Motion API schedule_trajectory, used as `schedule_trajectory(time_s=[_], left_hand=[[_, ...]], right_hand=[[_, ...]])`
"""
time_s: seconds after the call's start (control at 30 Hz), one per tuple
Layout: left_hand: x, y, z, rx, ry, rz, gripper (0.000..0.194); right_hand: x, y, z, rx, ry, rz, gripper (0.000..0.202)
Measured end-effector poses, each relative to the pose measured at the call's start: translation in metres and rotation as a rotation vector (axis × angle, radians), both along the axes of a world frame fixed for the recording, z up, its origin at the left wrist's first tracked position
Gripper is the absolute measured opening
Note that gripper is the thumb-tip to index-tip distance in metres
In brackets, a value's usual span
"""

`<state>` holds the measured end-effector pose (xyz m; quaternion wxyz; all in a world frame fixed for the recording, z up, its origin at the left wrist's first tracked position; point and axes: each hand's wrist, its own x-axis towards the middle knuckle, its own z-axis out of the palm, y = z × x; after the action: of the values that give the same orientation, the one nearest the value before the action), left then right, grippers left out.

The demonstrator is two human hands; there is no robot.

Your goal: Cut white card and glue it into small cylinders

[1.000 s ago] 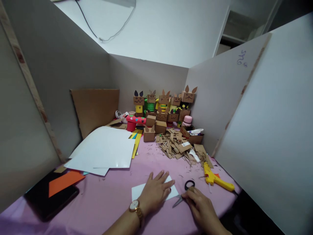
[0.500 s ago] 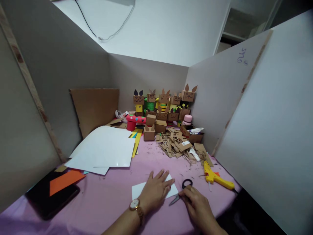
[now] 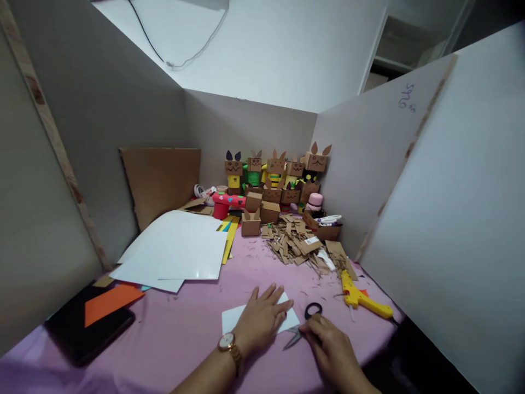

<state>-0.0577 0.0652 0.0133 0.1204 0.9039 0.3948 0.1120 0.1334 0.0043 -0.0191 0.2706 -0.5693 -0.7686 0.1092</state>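
Note:
My left hand (image 3: 264, 317), with a gold watch on its wrist, lies flat with fingers spread on a piece of white paper (image 3: 232, 319) on the pink cloth. The paper's right part shows beyond the fingers. Just right of it, my right hand (image 3: 326, 339) has its fingers closed on a pair of scissors (image 3: 293, 338). One black handle loop shows above the fingers, and the blades point down and left beside the paper's lower right corner.
A yellow glue gun (image 3: 365, 298) lies at the right. Cardboard scraps (image 3: 289, 238) are heaped behind the hands, with cardboard animal figures (image 3: 276, 164) farther back. Large white sheets (image 3: 176, 251) lie at the left, near orange paper (image 3: 110, 303) on a black object (image 3: 82, 339).
The scissor blades and the black handle loop have shifted very slightly. Both hands stay nearly in the same place.

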Motion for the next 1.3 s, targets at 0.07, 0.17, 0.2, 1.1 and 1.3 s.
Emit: schedule_trajectory(time_s=[0.07,0.17,0.2,1.1,1.3], left_hand=[[0.000,0.000,0.001,-0.001,0.000,-0.004,0.039],[-0.001,0.001,0.001,0.000,0.000,-0.005,0.039],[-0.001,0.001,0.001,0.000,-0.001,-0.004,0.039],[-0.031,0.009,0.000,0.010,0.004,-0.148,0.034],[-0.032,0.012,-0.003,0.015,0.002,-0.145,0.034]], right_hand=[[-0.006,0.002,0.000,0.014,-0.010,-0.006,0.021],[-0.010,0.001,0.001,0.027,-0.014,-0.011,0.023],[-0.010,0.000,0.001,0.026,-0.015,-0.005,0.023],[-0.024,-0.004,-0.003,0.022,-0.032,-0.003,0.022],[-0.023,-0.007,-0.001,-0.011,-0.005,-0.014,0.022]])
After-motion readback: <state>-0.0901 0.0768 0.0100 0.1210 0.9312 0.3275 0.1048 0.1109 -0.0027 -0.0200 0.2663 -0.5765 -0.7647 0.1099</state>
